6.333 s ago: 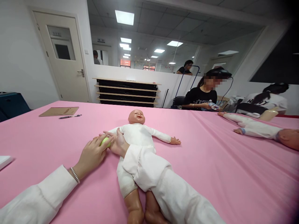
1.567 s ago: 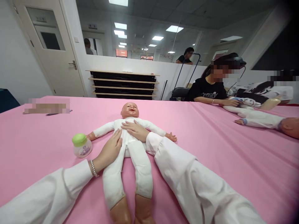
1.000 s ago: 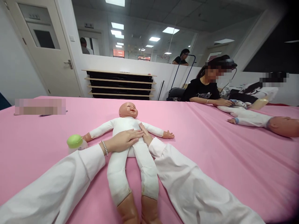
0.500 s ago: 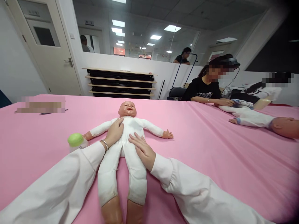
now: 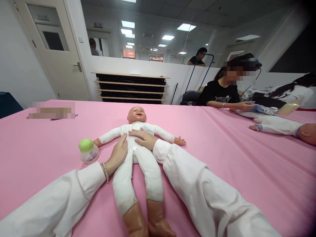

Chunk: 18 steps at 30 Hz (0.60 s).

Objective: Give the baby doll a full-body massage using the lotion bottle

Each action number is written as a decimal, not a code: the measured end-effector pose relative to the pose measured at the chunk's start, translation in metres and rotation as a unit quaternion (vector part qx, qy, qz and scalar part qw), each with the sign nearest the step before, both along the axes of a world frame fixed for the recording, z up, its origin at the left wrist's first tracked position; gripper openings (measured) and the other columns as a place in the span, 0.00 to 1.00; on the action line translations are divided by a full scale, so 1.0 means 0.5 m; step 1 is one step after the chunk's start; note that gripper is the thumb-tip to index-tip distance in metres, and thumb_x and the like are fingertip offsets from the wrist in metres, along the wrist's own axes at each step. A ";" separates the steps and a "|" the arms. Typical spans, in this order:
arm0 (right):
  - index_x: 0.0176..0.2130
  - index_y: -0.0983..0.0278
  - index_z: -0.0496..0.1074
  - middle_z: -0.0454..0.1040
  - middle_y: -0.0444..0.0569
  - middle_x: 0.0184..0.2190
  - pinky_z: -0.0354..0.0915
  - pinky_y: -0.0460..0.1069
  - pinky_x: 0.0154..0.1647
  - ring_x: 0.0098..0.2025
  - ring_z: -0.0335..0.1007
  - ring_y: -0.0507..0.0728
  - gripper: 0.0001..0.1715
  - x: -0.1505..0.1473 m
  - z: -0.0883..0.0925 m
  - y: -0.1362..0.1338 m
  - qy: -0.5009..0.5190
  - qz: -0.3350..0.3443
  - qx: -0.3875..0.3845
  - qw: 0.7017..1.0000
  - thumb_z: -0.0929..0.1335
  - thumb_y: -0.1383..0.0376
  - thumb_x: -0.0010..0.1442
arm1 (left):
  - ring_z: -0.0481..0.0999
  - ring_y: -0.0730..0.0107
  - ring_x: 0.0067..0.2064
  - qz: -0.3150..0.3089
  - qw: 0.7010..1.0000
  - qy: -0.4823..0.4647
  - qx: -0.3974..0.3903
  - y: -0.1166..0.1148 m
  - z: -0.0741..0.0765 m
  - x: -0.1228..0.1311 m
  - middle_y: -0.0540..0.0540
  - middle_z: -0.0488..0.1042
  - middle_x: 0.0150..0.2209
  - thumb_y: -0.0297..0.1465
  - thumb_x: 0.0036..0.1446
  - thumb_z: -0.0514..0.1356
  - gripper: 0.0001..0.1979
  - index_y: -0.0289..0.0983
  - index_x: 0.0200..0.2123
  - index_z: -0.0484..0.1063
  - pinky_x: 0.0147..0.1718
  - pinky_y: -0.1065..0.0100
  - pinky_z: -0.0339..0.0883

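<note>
On the pink-cloth-covered bench (image 5: 222, 154), the white cloth-bodied baby doll (image 5: 138, 154) lies face-up beneath the left hand (image 5: 118, 152) and right hand (image 5: 145, 139), flattened and grasping nothing, where an outward swing of the white left sleeve (image 5: 71, 187) could topple the green-lidded plastic jar (image 5: 89, 152).

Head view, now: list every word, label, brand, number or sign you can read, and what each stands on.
"Y", probably: dark lettering on the white shirt; the rest is unreadable.
Jar label: print too small to read.
Black T-shirt: pale lettering, too blurred.
Wall sign: too small.
Door window: blurred marks, unreadable.
No brand or number is legible.
</note>
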State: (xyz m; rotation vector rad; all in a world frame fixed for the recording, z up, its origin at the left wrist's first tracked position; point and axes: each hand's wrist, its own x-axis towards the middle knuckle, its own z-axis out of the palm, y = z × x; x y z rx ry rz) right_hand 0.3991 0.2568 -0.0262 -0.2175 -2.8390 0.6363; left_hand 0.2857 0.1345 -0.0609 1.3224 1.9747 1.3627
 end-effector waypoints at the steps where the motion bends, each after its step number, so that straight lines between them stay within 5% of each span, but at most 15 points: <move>1: 0.54 0.60 0.63 0.55 0.46 0.59 0.31 0.62 0.62 0.63 0.43 0.55 0.22 -0.004 0.000 0.010 0.000 -0.006 -0.002 1.000 0.59 0.65 0.60 | 0.48 0.67 0.63 -0.002 1.000 0.009 -0.004 -0.006 -0.001 0.005 0.39 0.50 0.62 0.29 0.60 0.42 0.25 0.26 0.60 0.52 0.61 0.61 0.42; 6: 0.54 0.59 0.63 0.52 0.45 0.60 0.29 0.63 0.61 0.64 0.40 0.57 0.22 -0.005 -0.014 0.060 0.039 -0.066 0.001 0.997 0.56 0.61 0.63 | 0.44 0.66 0.64 -0.021 0.995 0.095 -0.010 -0.028 -0.011 0.026 0.40 0.45 0.63 0.31 0.61 0.41 0.26 0.27 0.61 0.49 0.61 0.59 0.39; 10: 0.55 0.58 0.61 0.53 0.46 0.60 0.30 0.64 0.61 0.63 0.41 0.57 0.24 0.017 -0.056 0.094 0.111 -0.204 -0.053 0.971 0.54 0.58 0.63 | 0.40 0.67 0.64 -0.089 0.974 0.207 -0.003 -0.043 -0.010 0.039 0.44 0.42 0.64 0.33 0.62 0.41 0.26 0.32 0.62 0.46 0.61 0.56 0.40; 13: 0.56 0.61 0.59 0.52 0.48 0.60 0.36 0.59 0.63 0.63 0.43 0.54 0.26 0.038 -0.097 0.115 0.159 -0.255 -0.115 0.947 0.53 0.56 0.62 | 0.42 0.67 0.64 -0.167 0.939 0.300 0.014 -0.042 0.010 0.049 0.47 0.46 0.63 0.34 0.63 0.40 0.24 0.37 0.62 0.48 0.61 0.56 0.41; 18: 0.59 0.62 0.55 0.49 0.46 0.61 0.40 0.52 0.64 0.64 0.40 0.52 0.29 0.055 -0.157 0.126 0.214 -0.235 -0.161 0.934 0.54 0.56 0.60 | 0.47 0.68 0.63 -0.302 0.867 0.396 0.028 0.001 0.060 0.062 0.48 0.53 0.61 0.34 0.64 0.40 0.22 0.38 0.60 0.54 0.60 0.57 0.41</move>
